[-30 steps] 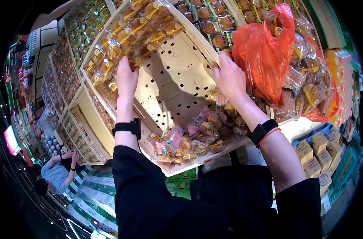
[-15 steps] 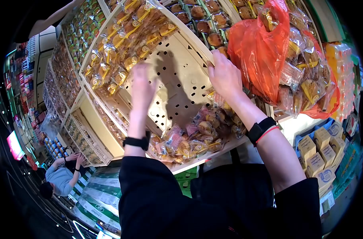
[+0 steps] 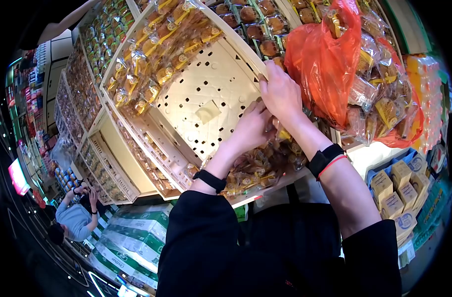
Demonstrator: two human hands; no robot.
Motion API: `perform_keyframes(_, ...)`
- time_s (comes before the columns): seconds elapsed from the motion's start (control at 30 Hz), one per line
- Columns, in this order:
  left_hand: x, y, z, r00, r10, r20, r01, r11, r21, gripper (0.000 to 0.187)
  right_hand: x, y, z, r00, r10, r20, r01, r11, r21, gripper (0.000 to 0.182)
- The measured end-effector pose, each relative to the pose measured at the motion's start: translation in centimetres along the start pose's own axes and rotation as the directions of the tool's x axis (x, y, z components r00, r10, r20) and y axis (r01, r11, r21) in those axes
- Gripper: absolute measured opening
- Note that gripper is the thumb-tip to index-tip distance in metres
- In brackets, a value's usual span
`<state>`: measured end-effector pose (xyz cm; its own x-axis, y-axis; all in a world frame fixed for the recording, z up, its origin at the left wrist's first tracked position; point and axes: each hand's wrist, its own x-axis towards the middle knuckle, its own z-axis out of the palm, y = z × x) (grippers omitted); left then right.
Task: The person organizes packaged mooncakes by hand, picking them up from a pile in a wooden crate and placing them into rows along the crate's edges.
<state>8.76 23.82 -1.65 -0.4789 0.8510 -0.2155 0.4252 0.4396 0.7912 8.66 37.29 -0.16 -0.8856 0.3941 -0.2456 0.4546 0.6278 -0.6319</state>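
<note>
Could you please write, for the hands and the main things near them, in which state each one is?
Tray: partly filled, bare in the middle
Near packets: wrapped, heaped loosely
Far packets: wrapped, crowded together
Left hand: at the near packets, fingers bent, grip hidden
Right hand: closed on the tray
Red bag: bulging with wrapped goods

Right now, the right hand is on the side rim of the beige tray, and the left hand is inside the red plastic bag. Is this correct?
Not entirely. The left hand is not inside the red plastic bag; the head view shows it over the beige tray, by the wrapped buns. The right hand is on the tray's side rim, as you say.
</note>
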Motion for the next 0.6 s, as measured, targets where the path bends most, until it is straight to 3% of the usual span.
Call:
perform_keyframes(0.07, -0.1, 0.0, -0.5, 0.998, -0.055, 0.039, 0.054, 0.999, 0.004, 0.045, 0.1, 0.1, -0.2, 1.000, 0.021, 0.012, -0.021, 0.999, -0.024, 0.022)
perform_keyframes(0.13, -0.7, 0.2, -1.5, 0.999, 0.005, -0.042, -0.007, 0.999, -0.045, 0.042, 0.0, 0.1, -0.1, 1.000, 0.008, 0.013, -0.008, 1.000, -0.002, 0.022)
perform_keyframes(0.27, -3.0, -0.3, -3.8, 0.982, 0.087, -0.167, -0.067, 0.990, 0.121, 0.031, 0.1, 0.2, 0.0, 1.000, -0.008, 0.000, 0.008, 1.000, 0.000, 0.022)
perform_keyframes(0.33, -4.3, -1.4, -4.0, 0.971, 0.099, -0.218, -0.028, 0.951, 0.308, 0.029, 0.0, 0.2, 0.0, 1.000, -0.007, 0.001, 0.007, 1.000, 0.006, 0.022)
perform_keyframes(0.53, -6.8, -4.3, -3.9, 0.986, -0.035, -0.163, 0.100, 0.907, 0.408, 0.029, 0.1, 0.2, -0.1, 1.000, 0.008, 0.017, -0.008, 1.000, 0.007, 0.022)
perform_keyframes(0.6, -7.0, -4.0, -4.1, 0.953, -0.125, -0.276, 0.210, 0.928, 0.306, 0.030, 0.1, 0.2, -0.1, 1.000, 0.007, 0.018, -0.007, 1.000, 0.001, 0.022)
